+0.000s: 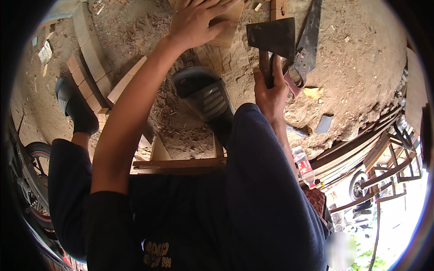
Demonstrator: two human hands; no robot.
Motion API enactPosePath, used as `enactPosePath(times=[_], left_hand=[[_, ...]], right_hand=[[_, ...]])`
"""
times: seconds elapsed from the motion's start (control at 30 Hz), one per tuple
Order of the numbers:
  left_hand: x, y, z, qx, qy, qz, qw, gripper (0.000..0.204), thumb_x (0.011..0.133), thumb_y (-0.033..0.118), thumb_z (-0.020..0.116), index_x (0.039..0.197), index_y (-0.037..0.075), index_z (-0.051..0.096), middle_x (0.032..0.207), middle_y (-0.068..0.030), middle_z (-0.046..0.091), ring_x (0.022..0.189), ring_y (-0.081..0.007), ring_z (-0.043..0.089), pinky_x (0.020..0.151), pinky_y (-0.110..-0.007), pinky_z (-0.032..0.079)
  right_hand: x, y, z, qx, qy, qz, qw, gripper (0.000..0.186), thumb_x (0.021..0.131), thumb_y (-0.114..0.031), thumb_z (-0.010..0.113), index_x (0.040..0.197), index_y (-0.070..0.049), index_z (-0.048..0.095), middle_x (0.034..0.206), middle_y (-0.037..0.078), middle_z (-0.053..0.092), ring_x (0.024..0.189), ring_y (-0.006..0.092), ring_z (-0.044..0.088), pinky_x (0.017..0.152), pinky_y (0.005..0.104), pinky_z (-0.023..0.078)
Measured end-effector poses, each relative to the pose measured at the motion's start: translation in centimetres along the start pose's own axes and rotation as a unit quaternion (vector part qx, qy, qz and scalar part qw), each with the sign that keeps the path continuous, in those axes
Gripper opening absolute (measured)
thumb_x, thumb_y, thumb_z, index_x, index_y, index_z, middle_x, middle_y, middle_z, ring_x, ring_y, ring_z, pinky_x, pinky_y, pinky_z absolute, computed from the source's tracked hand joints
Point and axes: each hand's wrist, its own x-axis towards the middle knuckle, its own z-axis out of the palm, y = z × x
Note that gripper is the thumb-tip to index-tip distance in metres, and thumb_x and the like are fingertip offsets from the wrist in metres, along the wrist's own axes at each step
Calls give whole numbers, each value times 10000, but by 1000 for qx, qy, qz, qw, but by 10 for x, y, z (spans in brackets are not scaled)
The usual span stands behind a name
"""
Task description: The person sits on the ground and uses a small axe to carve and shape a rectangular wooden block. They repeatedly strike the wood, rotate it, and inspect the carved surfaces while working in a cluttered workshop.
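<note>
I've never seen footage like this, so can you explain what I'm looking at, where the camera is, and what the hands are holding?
There is no machine here: a person wears a fisheye camera on the head, looking down, so edges bend. The left hand presses on a wood block on the sawdust-covered ground. The right hand grips a hatchet by its handle, blade up. Beside it lies a handsaw. A sandal on one foot shows below the block, and a plastic bottle lies at the right.
</note>
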Motion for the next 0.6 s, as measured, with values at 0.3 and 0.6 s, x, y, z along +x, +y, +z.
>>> enactPosePath(times=[0.3, 0.6], left_hand=[[-1, -1, 5, 33, -29, -20, 999, 641, 842, 321, 728, 1409, 144, 486, 1414, -62, 458, 1365, -273, 359, 1152, -464, 231], [2, 1, 3, 47, -44, -33, 997, 624, 830, 298, 746, 1385, 132, 512, 1382, -60, 477, 1341, -266, 379, 1140, -451, 244]], right_hand=[[1, -5, 0, 33, -14, 6, 999, 551, 917, -93, 637, 1410, 50, 434, 1236, 290, 612, 1117, 301, 646, 859, 343, 531], [1, -9, -6, 34, -32, 50, 998, 583, 937, -57, 614, 1438, 92, 358, 1336, 186, 585, 1176, 158, 568, 947, 263, 460]])
